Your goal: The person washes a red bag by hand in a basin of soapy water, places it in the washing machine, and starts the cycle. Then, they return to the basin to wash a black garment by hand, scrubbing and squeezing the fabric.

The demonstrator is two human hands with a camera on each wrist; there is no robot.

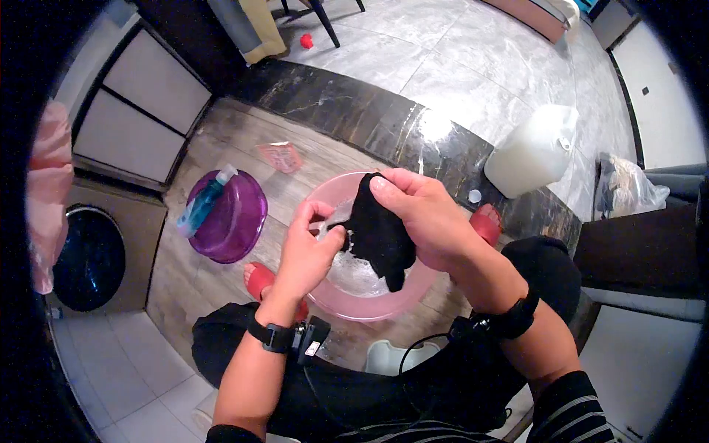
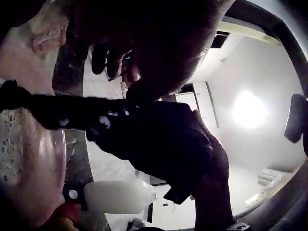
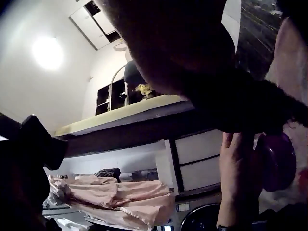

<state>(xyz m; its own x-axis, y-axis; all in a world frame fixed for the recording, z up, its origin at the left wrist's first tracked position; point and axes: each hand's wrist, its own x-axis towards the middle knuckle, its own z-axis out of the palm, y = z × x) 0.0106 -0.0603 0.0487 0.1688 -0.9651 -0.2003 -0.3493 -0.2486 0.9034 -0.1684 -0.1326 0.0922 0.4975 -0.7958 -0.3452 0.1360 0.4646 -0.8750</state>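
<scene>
A wet black cloth (image 1: 380, 232) with white suds along one edge hangs bunched over a pink basin (image 1: 354, 314). My right hand (image 1: 428, 214) grips its upper part, the thumb lying on top near the upper corner. The left hand (image 1: 314, 240) pinches the cloth's left edge, thumb toward the fabric and fingers partly curled. Foamy water (image 1: 354, 275) fills the basin below. In the left wrist view the cloth (image 2: 144, 137) stretches between the hands in shadow, white foam spots on it. Dark fabric hides part of the right fingers.
Left of the basin stands a purple basin (image 1: 251, 232) with a bottle of blue liquid (image 1: 203, 203) on it. A pink packet (image 1: 281, 156) lies behind. A large white jug (image 1: 532, 151) and a small white cap (image 1: 474, 196) are at right. A front-loading washer (image 1: 92, 258) stands far left.
</scene>
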